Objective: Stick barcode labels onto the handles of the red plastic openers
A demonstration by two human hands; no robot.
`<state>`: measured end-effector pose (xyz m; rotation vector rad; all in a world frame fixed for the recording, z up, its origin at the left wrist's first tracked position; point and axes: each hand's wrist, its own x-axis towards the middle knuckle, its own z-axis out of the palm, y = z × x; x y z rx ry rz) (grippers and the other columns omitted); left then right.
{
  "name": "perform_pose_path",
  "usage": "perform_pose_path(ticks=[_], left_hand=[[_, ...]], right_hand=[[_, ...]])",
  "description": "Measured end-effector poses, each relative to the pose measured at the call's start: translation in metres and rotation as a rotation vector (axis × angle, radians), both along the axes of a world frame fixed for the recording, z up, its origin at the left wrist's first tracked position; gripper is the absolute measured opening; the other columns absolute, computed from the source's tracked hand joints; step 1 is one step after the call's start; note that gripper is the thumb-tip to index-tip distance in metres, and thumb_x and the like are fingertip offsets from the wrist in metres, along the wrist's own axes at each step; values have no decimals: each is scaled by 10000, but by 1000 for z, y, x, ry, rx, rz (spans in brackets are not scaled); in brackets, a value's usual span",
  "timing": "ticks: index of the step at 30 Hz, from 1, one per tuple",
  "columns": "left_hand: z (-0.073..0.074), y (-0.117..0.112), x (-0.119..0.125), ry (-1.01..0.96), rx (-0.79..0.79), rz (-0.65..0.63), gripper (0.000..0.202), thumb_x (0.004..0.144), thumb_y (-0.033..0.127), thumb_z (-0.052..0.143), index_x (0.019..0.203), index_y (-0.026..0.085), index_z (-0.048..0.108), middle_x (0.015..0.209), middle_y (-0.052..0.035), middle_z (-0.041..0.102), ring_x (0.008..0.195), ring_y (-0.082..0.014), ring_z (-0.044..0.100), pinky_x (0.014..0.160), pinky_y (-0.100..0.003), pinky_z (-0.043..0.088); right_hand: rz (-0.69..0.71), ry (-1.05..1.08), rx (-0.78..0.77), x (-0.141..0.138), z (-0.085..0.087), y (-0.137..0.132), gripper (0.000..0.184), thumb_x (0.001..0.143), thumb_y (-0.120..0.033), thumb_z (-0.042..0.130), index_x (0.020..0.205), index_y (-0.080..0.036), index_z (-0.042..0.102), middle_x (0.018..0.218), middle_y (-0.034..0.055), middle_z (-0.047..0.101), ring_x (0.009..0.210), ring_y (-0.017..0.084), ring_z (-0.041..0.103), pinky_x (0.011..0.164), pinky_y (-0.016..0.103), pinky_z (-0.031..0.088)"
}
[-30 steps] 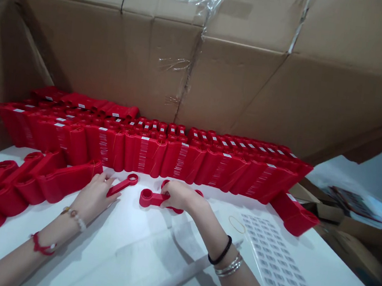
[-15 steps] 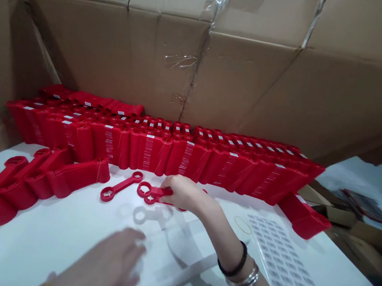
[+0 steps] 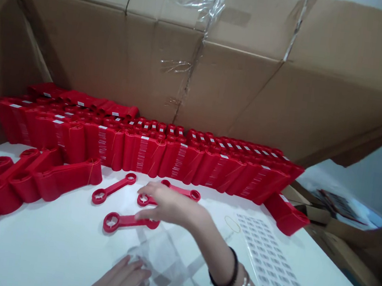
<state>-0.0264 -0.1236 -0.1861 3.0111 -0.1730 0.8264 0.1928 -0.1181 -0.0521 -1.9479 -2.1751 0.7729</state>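
My right hand (image 3: 172,205) reaches over the table with thumb and fingers spread. Its thumb overlaps a red double-ringed wrench-like piece (image 3: 127,220) lying flat, and its fingertips are above a second red piece (image 3: 142,199), mostly covered by the hand. Behind the hand lies a third such piece (image 3: 181,189), partly hidden, and another red piece (image 3: 114,189) rests to the left. At the bottom, my left hand (image 3: 123,281) has its fingers bent over a crumpled clear plastic bag (image 3: 163,255), gripping its near end.
Stacked red bundles (image 3: 178,162) with white labels line the cardboard (image 3: 138,62) at the back. More red bundles (image 3: 44,176) curve along the left. A rubber band (image 3: 232,224) and a sticker sheet (image 3: 273,269) lie right, near one red bundle (image 3: 286,215).
My right hand has come left and nearer, and a red piece now lies apart in front of the others. My left hand has moved right and down onto the plastic bag.
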Motion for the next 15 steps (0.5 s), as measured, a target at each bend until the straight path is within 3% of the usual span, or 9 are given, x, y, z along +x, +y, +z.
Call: perform_pose_path(ticks=[2,4,6,9,11,15], left_hand=[[1,-5,1,42,-185,8,99,919,209,524,993,223,589,1080,-36,717,1003,-203,683,963,-327,537],[9,-7,0,157,-474,10,97,850,171,546,925,229,567,1028,-20,698,963,-175,669,934,-293,537],[24,-5,-2,294,-781,60,103,829,223,531,924,243,567,1009,-8,675,874,-159,652,794,-251,547],[57,9,-7,410,-1130,317,264,924,464,422,1031,290,590,1012,-4,661,689,-163,597,586,-269,482],[81,22,-7,401,-1324,422,322,914,553,445,1035,294,593,881,5,640,652,-171,551,540,-260,423],[120,42,-4,183,-1667,343,324,822,527,620,837,205,593,722,-2,566,675,-168,520,609,-239,409]], right_hand=[[-81,17,58,12,24,-16,574,918,-596,544,1331,-197,549,1334,78,563,1165,213,547,925,268,426],[-145,13,20,21,38,-34,540,912,-612,543,1280,-220,588,1302,60,588,1121,215,571,881,273,435],[-124,49,-143,28,39,-53,534,861,-626,607,1246,-257,623,1292,26,604,1114,214,581,874,267,434],[-103,108,-347,33,26,-81,640,702,-603,775,1249,-302,635,1275,-14,625,1137,222,579,902,252,430],[-173,91,-326,37,23,-97,656,674,-567,806,1250,-303,638,1255,-3,635,1108,236,591,869,264,442],[-328,61,-86,57,42,-117,540,756,-515,745,1223,-265,640,1263,29,618,1135,251,569,894,296,439]])
